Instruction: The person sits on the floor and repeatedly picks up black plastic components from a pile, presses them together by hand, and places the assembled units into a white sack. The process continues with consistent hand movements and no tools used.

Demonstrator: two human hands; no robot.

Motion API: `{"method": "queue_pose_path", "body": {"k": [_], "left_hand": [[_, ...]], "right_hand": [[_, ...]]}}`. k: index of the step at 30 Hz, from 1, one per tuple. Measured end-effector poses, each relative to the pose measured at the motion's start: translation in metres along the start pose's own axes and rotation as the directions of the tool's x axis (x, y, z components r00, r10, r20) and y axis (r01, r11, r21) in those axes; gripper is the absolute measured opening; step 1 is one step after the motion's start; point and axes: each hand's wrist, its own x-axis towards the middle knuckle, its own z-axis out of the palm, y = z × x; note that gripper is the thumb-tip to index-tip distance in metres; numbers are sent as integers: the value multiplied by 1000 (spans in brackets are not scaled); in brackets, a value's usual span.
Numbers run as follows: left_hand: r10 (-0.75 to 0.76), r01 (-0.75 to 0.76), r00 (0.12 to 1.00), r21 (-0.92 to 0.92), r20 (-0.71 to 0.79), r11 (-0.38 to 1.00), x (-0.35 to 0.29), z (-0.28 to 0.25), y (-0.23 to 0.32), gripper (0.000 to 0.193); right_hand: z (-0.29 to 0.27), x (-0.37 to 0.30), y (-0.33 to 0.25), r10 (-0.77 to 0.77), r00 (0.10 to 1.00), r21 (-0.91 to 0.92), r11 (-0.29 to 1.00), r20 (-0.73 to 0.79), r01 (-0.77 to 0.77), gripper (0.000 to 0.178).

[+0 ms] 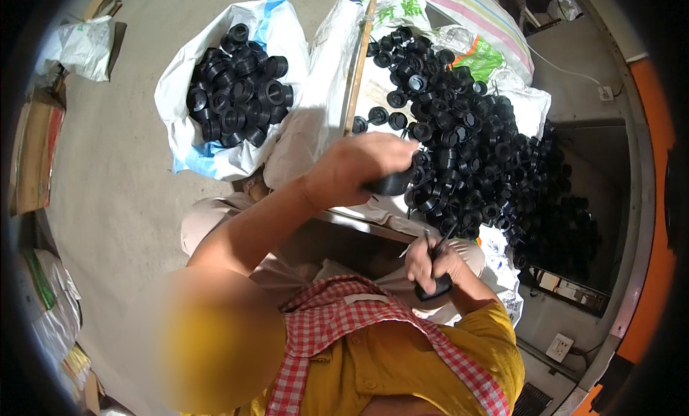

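Observation:
My left hand [362,168] is raised over the front edge of the work surface, its fingers closed round a black round plastic cap [391,183]. Lower and to the right, in front of my body, my right hand [433,264] grips a small dark hand tool [436,285]. Its thin pointed tips stick up past the fingers, and it looks like a pair of snips, though its exact kind is partly hidden. Just beyond both hands spreads a big heap of similar black plastic caps [466,143]. Some have thin stems sticking out.
A white sack [172,93] holding many black caps stands on the floor at the left. A wooden strip [357,72] edges the heap's left side. Cardboard boxes [36,150] and bags [61,308] line the far left. A wall socket [560,348] sits at right.

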Motion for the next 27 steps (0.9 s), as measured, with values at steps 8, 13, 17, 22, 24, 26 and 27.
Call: {"method": "queue_pose_path", "body": {"k": [8,13,17,22,24,26,27], "left_hand": [[-790,726,453,-686,413,57,-24,49,22,57],[-759,744,642,149,107,651,-20,30,2,43],[-692,505,720,725,-54,469,-1,-18,8,34],[-458,457,825,868,-331,197,2,-64,-16,82],[-571,525,764,805,-302,277,-12,-61,-12,88],[-659,476,729,829,-184,295,-8,-54,-13,86],[-658,484,731,818,-182,311,-8,-50,-15,83]], "right_hand": [[-36,89,-7,-705,455,-402,695,-544,596,19],[-73,137,0,-908,171,-907,404,-382,122,27],[-166,127,7,-620,92,-627,773,-779,-95,25],[-301,122,21,-667,144,-670,662,-731,-337,35],[-286,155,8,-486,205,-527,775,-850,-348,50],[-293,166,3,-640,237,-673,621,-731,-401,54],[-313,168,6,-592,262,-644,647,-762,-409,56]]}}
